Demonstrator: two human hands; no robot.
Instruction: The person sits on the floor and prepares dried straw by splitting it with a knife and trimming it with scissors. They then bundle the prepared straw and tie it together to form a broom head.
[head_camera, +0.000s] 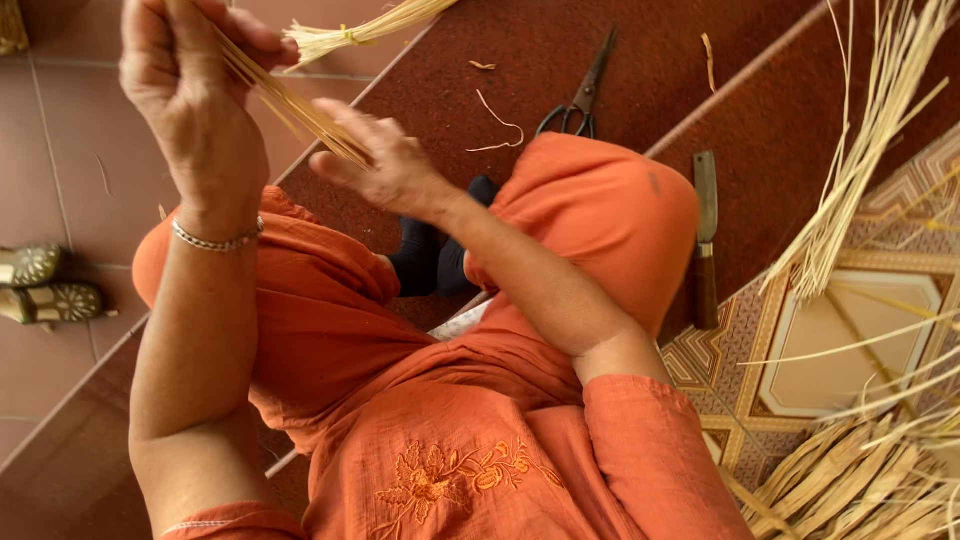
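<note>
Pinched in the left hand (190, 85), high at the far left of the view, is a thin bundle of pale yellow straw strips (290, 105); the fingers are closed around its upper end, while the right hand (385, 165) lies half open under the lower end, palm up, fingertips touching the strips without clamping them. The bundle's long axis runs diagonally, from the upper left down to the lower right, with its low end pointing toward the right hand. To do this well, the strips should be kept parallel and taut between the 2 hands, so none slips out or crosses another. A second tied bunch of straw (360, 30) fans out just beyond the left thumb. Below both hands are the person's knees in loose orange cloth (600, 210). Farther off on the dark red carpet (540, 50) lie a pair of black-handled scissors (585, 95) and a few stray scraps; a wood-handled knife (706, 240) rests to the right of the knee. More loose straw (870, 140) hangs at the far right, with a woven pile (860, 490) at the near right corner. 2 embroidered slippers (45, 285) sit on the left tiles.
</note>
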